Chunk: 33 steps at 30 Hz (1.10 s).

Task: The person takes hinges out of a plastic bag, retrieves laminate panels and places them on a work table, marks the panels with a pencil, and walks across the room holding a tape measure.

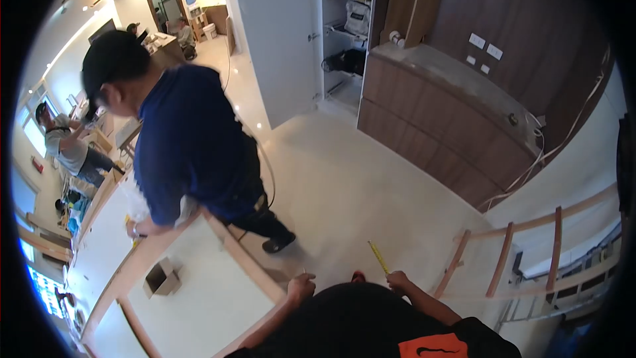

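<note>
My right hand (399, 282) is closed on the end of a yellow tape measure (379, 257), whose blade sticks out forward over the floor. My left hand (301, 286) is closed near the corner of the wood-edged white panel (218, 285); a small thin thing shows at its fingertips, too small to name. An open cardboard box (161, 278) stands on the panel. Beyond it a co-worker in a dark blue shirt (192, 139) leans over the work surface, one hand near a yellow item.
A wooden ladder-like frame (510, 258) is at the right. Brown drawers (430, 126) and an open white cabinet door (278, 40) stand ahead. A cable runs on the floor behind the co-worker. Other people are farther back at the left.
</note>
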Each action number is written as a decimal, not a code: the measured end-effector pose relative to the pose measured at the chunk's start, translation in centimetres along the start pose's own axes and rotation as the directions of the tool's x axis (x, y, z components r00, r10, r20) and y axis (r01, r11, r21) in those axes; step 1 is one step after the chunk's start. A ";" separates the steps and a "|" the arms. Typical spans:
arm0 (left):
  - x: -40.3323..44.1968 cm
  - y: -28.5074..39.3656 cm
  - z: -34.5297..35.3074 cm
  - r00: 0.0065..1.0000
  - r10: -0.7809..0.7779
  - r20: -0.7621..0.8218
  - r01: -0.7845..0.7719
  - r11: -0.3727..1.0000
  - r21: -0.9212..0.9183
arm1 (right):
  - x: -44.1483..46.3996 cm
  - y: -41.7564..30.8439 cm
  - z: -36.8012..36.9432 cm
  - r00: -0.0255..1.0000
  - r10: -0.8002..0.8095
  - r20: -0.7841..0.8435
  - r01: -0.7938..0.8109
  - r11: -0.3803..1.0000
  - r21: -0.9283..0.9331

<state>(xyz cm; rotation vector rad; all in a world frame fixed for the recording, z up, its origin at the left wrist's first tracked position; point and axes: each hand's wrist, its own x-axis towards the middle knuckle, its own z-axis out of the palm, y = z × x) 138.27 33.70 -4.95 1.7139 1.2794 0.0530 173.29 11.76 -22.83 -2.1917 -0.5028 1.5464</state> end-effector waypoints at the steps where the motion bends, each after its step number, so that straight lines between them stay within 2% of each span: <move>1: 0.7 1.4 0.2 1.000 -0.014 -0.012 0.013 0.998 -0.058 | -1.6 -5.3 -2.3 0.989 0.149 -0.016 -0.145 0.977 0.157; 2: 1.2 2.5 0.3 0.999 -0.036 -0.015 0.034 0.993 -0.112 | -0.1 -7.2 -4.3 0.989 0.142 -0.036 -0.137 0.985 0.101; 5: 3.2 4.7 0.5 0.972 -0.037 -0.234 0.032 0.999 -0.025 | 4.5 -10.7 -8.6 0.985 0.154 -0.080 -0.160 0.984 -0.074; 8: 6.1 2.9 1.3 0.946 -0.188 -0.264 0.161 0.980 -0.120 | 8.7 -14.8 -11.4 0.991 0.122 -0.049 -0.128 0.982 -0.137; 11: 8.9 4.0 0.6 0.932 -0.260 -0.251 0.251 0.965 -0.071 | 12.7 -18.4 -12.5 0.992 0.127 -0.004 -0.127 0.990 -0.064; 14: 14.3 4.7 0.8 0.923 -0.293 -0.249 0.278 0.956 -0.095 | 15.8 -21.5 -14.0 0.996 0.089 0.023 -0.080 0.964 -0.252; 17: 22.6 6.8 -1.7 0.940 -0.180 -0.288 0.164 0.983 -0.077 | 19.8 -23.2 -16.0 0.999 0.015 0.043 0.007 0.885 -0.466; 18: 25.8 8.3 -2.7 0.945 -0.133 -0.299 0.117 0.991 -0.070 | 22.9 -20.3 -16.9 0.996 -0.054 0.073 0.084 0.861 -0.502; 20: 30.6 12.8 -5.6 0.936 -0.060 -0.347 0.041 0.997 -0.063 | 23.7 -20.9 -19.4 0.998 -0.013 0.061 0.045 0.827 -0.560; 21: 33.8 14.7 -7.5 0.929 -0.004 -0.371 -0.020 0.998 -0.060 | 23.0 -23.0 -21.1 0.997 0.070 0.008 -0.053 0.821 -0.568; 24: 44.1 19.2 -12.0 0.904 0.141 -0.403 -0.182 0.981 -0.066 | 21.4 -29.5 -25.1 0.982 0.135 -0.133 -0.184 0.843 -0.506; 26: 48.4 22.2 -15.1 0.900 0.183 -0.397 -0.240 0.966 -0.100 | 22.7 -30.2 -27.0 0.967 0.169 -0.189 -0.218 0.935 -0.280; 27: 49.9 24.8 -16.9 0.898 0.191 -0.396 -0.261 0.957 -0.129 | 25.4 -29.1 -27.4 0.943 0.257 -0.212 -0.282 0.955 -0.096; 30: 55.1 28.6 -20.5 0.896 0.191 -0.401 -0.308 0.918 -0.251 | 31.3 -28.7 -28.7 0.955 0.266 -0.132 -0.264 0.964 0.032; 31: 56.8 28.8 -21.4 0.898 0.182 -0.401 -0.315 0.901 -0.299 | 33.6 -28.5 -28.9 0.985 0.134 -0.112 -0.154 0.967 -0.200; 32: 58.6 28.7 -22.3 0.915 0.144 -0.376 -0.286 0.890 -0.354 | 36.7 -28.1 -29.1 0.998 0.009 -0.061 -0.033 0.907 -0.419; 33: 60.4 28.2 -23.2 0.930 0.108 -0.351 -0.256 0.876 -0.408 | 40.4 -27.7 -29.4 0.994 -0.105 0.018 0.095 0.788 -0.609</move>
